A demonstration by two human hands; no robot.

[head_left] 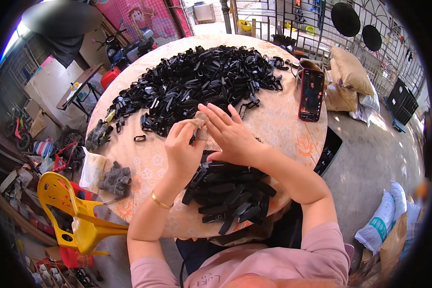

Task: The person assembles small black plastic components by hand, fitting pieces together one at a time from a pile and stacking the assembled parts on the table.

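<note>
Over the middle of the round table (293, 158), my two hands meet. My left hand (183, 149) is closed, thumb and fingers pinched on a small black plastic piece (192, 139) that is mostly hidden. A tan covering (200, 118) shows at the fingertips where the hands touch. My right hand (235, 137) has its fingers stretched out and leans against the left fingertips, with nothing visible in it. Beyond my hands spreads a large heap of small black plastic pieces (201, 77), some shaped like open frames. Closer to me lies a pile of longer black pieces (235, 197).
A phone (311, 95) stands upright against a metal cup (308, 64) at the right. Dark grey gloves (116, 179) and a white plastic bag (92, 169) lie at the table's left edge, beside a yellow chair (84, 225). Sacks (348, 79) sit on the floor.
</note>
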